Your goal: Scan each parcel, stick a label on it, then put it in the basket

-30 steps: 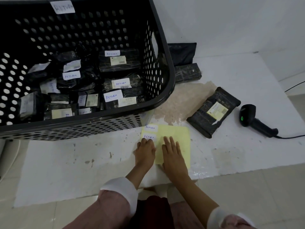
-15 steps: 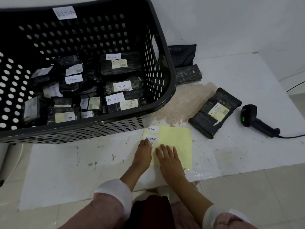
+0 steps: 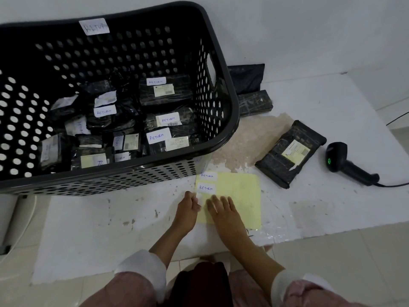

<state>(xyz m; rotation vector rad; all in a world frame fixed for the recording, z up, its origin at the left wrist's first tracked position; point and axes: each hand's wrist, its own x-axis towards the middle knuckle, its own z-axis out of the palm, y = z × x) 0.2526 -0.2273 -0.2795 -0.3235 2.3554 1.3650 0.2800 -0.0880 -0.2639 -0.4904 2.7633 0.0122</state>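
Note:
A yellow backing sheet (image 3: pixel 239 196) lies on the white surface with two white "RETURN" labels (image 3: pixel 206 187) at its upper left. My left hand (image 3: pixel 188 207) pinches the lower edge of a white label at the sheet's left side. My right hand (image 3: pixel 221 210) presses flat on the sheet beside it. A black wrapped parcel (image 3: pixel 290 152) with a yellowish shipping slip lies to the right, apart from both hands. The black perforated basket (image 3: pixel 223 89) at the left holds several labelled parcels.
A black handheld scanner (image 3: pixel 345 163) with a green light lies at the far right, its cable running off the edge. Two more dark parcels (image 3: pixel 254 103) sit behind the basket against the wall. The white surface ends near my knees.
My left hand's fingers have closed on the label's edge and begun lifting it. My right hand slid slightly down the sheet. The view shifted a little.

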